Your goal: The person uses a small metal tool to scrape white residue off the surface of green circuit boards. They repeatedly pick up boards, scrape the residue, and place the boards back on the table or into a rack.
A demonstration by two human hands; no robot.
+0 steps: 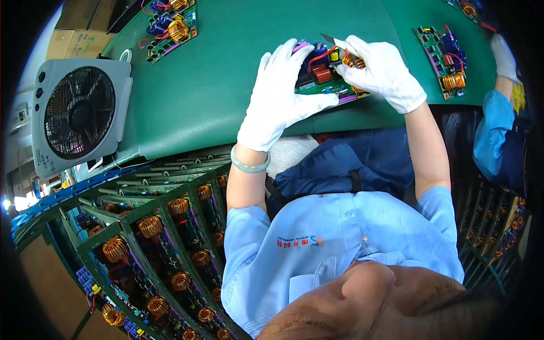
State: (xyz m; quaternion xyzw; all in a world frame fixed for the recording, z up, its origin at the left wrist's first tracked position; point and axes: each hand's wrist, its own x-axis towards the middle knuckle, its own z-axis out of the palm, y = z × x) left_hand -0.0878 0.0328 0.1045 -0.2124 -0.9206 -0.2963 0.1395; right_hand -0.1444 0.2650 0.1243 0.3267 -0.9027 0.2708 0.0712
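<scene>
A green circuit board (pixel 318 89) lies near the front edge of the green table, crowded with parts: a red block, a red wire, dark blue capacitors and a copper-wound coil. My left hand (pixel 283 96), in a white glove, spans the board's left end, thumb at the near edge and fingers at the far edge. My right hand (pixel 382 73), also gloved, is closed over the board's right side. From its fingers sticks a thin blade with a slanted tip (pixel 327 38), like a craft knife; its handle is hidden. The right fingers partly cover the coil.
Similar boards lie at the far left (pixel 170 31) and right (pixel 445 59) of the table (pixel 238 34). A grey fan (pixel 79 110) stands at left. Racks (pixel 161 238) full of boards flank me. At right a co-worker's blue sleeve (pixel 492 133) and gloved hand show.
</scene>
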